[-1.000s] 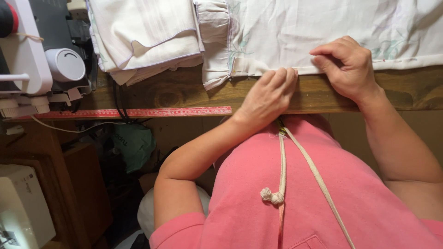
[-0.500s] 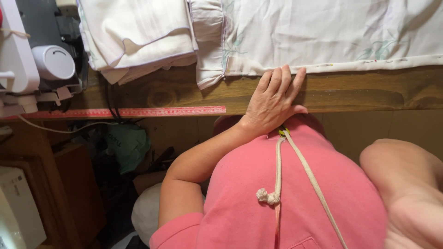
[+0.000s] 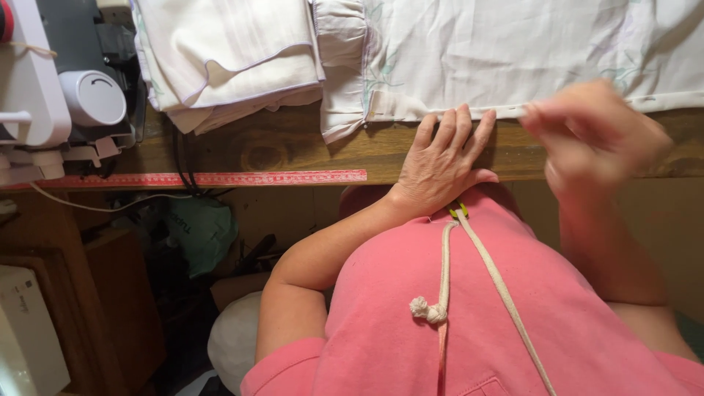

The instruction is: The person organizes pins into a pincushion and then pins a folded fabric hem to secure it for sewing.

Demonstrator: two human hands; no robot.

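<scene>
Wooden table (image 3: 293, 143) fills the top of the view, a red measuring tape (image 3: 220, 178) fixed along its near edge. Far left: white sewing machine (image 3: 44, 81) with a round dial. Beside it, a folded stack of white cloth (image 3: 227, 59). Centre to right: pale printed fabric (image 3: 513, 51) lies flat, its hemmed edge running along the table just past the fingertips. Left hand (image 3: 444, 158) lies palm down, fingers spread and extended, tips touching the hem, wrist at the table edge; nothing held, it presses only. Right hand (image 3: 594, 136) hovers over the hem to the right, motion-blurred, fingers seemingly curled; cannot tell whether its grip is closed on anything. Risk, as judged: only one flat hand pins the fabric, so a tug at the hem could slide or skew it.
</scene>
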